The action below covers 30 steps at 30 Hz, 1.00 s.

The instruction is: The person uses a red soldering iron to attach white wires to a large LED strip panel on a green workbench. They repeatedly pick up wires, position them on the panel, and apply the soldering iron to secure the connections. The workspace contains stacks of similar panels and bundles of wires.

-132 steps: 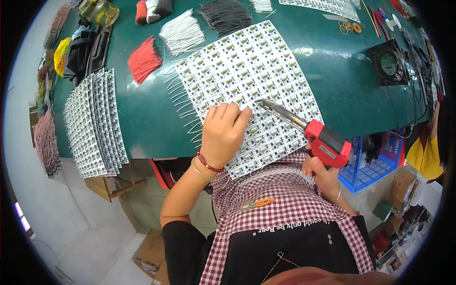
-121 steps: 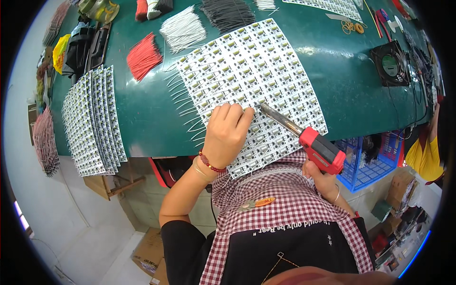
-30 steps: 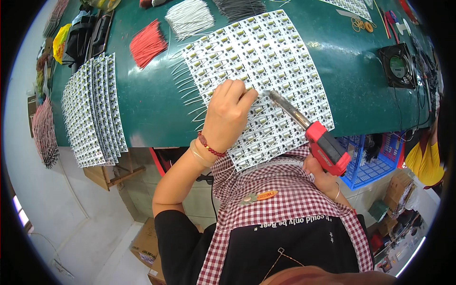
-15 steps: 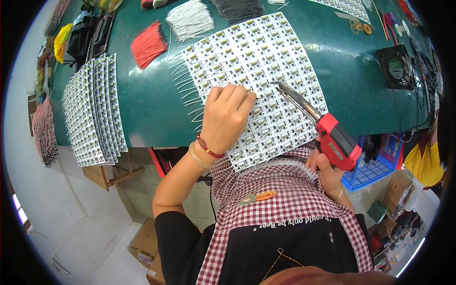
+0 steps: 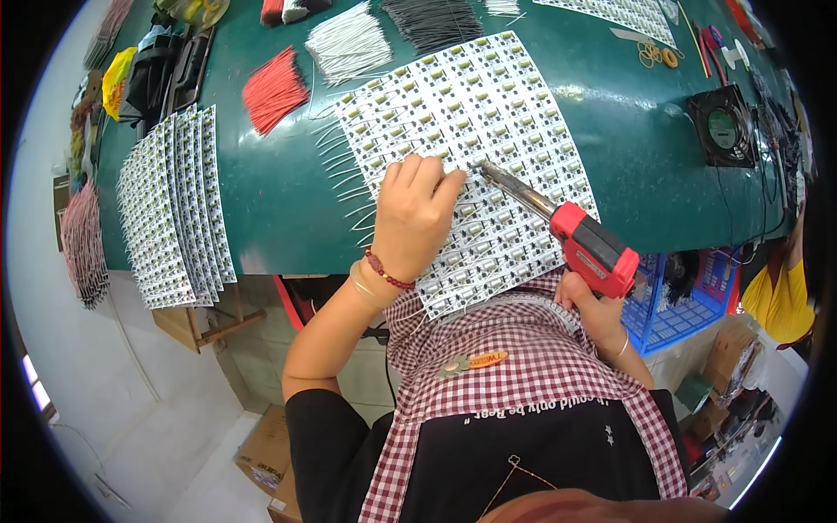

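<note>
A white panel of small circuit boards (image 5: 514, 113) lies on the green table and overhangs its near edge, tilted. Thin white wires (image 5: 336, 161) stick out along its left side. My left hand (image 5: 414, 205) rests on the panel with its fingers pinched together; what they hold, if anything, is hidden. In my right hand (image 5: 597, 318) is a red and black soldering gun (image 5: 593, 248), gripped by its handle. Its dark metal tip touches or hovers just over the panel, close beside my left fingertips; I cannot tell which.
Bundles of red wires (image 5: 275, 90), white wires (image 5: 349, 42) and black wires (image 5: 432, 24) lie beyond the panel. Several more panels (image 5: 170, 209) stand overlapped at the left edge. A small black fan (image 5: 722, 126) is at the right, above a blue crate (image 5: 684, 301).
The soldering gun has moved left and slightly nearer to me, bringing its tip closer to my left fingertips. My left hand has barely shifted.
</note>
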### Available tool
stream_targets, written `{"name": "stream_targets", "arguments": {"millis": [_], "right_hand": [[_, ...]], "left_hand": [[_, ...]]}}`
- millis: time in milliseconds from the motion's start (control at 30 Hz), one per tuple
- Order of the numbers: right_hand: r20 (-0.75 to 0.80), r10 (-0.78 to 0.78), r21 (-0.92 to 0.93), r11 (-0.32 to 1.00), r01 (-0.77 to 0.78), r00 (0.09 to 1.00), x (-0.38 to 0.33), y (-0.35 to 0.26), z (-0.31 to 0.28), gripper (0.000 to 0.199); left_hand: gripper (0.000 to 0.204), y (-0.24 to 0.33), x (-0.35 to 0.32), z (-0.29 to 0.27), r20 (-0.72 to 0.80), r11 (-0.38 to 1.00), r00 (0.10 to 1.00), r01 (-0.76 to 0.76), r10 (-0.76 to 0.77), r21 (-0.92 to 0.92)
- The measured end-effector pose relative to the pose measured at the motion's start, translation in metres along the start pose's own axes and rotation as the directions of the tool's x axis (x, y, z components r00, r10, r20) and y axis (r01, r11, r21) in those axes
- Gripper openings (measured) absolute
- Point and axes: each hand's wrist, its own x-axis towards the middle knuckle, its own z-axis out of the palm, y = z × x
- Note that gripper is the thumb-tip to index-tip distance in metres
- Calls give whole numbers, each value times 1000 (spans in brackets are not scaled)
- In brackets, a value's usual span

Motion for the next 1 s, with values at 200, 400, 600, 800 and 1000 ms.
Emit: {"name": "stream_targets", "arguments": {"millis": [200,400,600,800,1000], "right_hand": [[5,-59,-87,995,59,998,2,0,1,12],[17,-190,-225,956,189,982,2,7,-1,14],[-31,-10,23,1000,10,999,-3,4,-6,17],[-22,-93,-149,985,89,995,3,14,-3,24],[-55,-146,-182,974,134,988,-1,18,-2,18]], "left_hand": [[21,3,-1,0,20,1000,1000,9,-9,-1],[21,4,0,1,10,1000,1000,13,-13,-18],[21,4,0,-1,25,999,1000,19,-18,-30],[21,3,-1,-2,18,999,1000,17,-16,-32],[20,2,0,-1,2,999,1000,11,-11,-44]]}}
